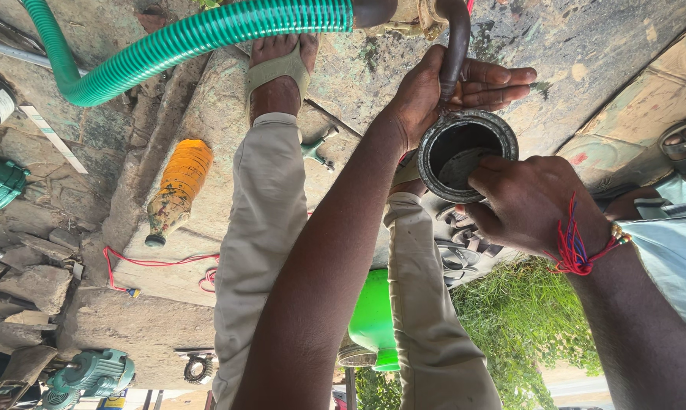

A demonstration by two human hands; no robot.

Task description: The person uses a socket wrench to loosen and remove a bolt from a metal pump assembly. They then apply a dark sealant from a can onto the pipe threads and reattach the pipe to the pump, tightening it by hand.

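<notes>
Pipe fitting (466, 156) — both hands gripping, fingers inside

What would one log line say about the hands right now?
left hand: grips curved pipe | right hand: fingers in round black fitting | nearby: green hose, orange bottle

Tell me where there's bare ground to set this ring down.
There is bare stone slab beyond the left hand. A second patch lies between the orange bottle and the trouser leg, edged by red wire. It is crowded under the right hand and ring.
</notes>
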